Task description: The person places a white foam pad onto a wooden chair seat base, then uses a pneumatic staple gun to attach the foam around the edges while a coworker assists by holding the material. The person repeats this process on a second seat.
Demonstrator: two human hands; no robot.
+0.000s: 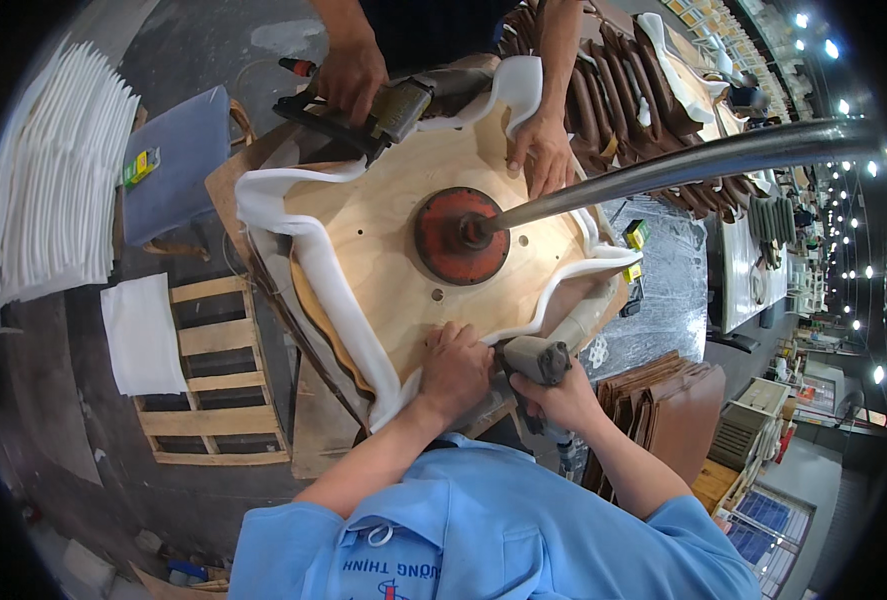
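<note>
Left hand (455, 368) presses flat on white foam edging (335, 285); right hand (560, 398) closed around grey staple gun (535, 358).

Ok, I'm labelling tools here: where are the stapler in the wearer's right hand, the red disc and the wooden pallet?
stapler (537, 358), head view, on its grey body.
red disc (449, 240), head view, on its left face.
wooden pallet (213, 425), head view, on a lower slat.

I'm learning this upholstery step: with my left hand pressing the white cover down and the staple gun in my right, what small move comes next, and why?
Probably bring the staple gun in your right hand onto the white cover edge just beside your left hand and fire. That hand pins the folded edge flat on the plywood seat base, and the edge still looks wavy and loose along the near rim.
</note>
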